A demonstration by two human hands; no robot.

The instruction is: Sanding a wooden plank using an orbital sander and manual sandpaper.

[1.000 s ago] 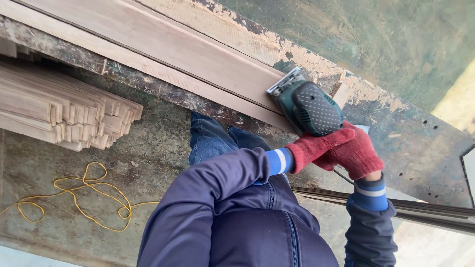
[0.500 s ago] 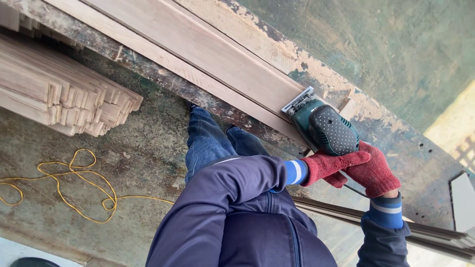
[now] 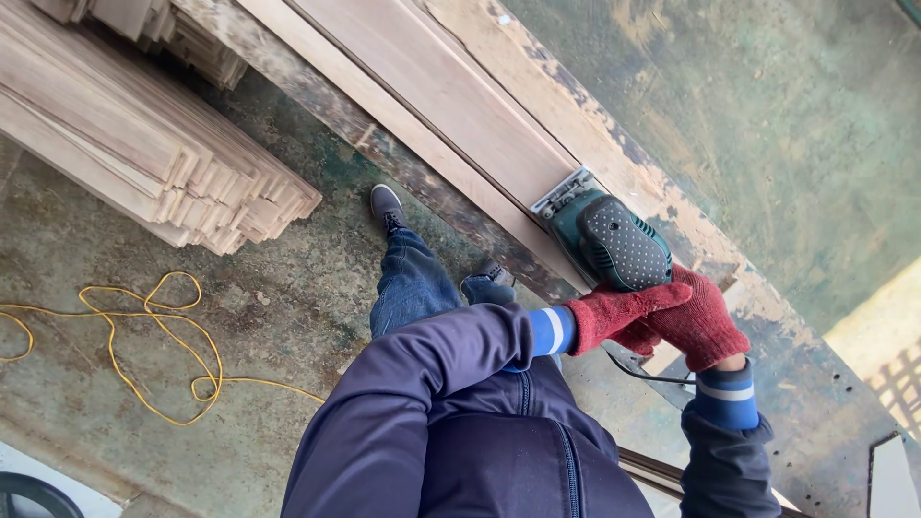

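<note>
Head view: green sander [image 3: 606,237] sits flat on long pale board [image 3: 451,96], near board's right end, on worn bench [image 3: 767,307]. Left hand [image 3: 624,312] and right hand [image 3: 705,321], both red-gloved, grip clamped together on sander's rear. Risk: sander could tip off board's end and gouge edge; black cord [image 3: 638,372] trailing under hands could snag. Bench paint flaking, green wall beyond. Concrete floor [image 3: 269,317] below, stacked wood strips [image 3: 163,163] far left, yellow cord [image 3: 144,345] looped loose near feet.
</note>
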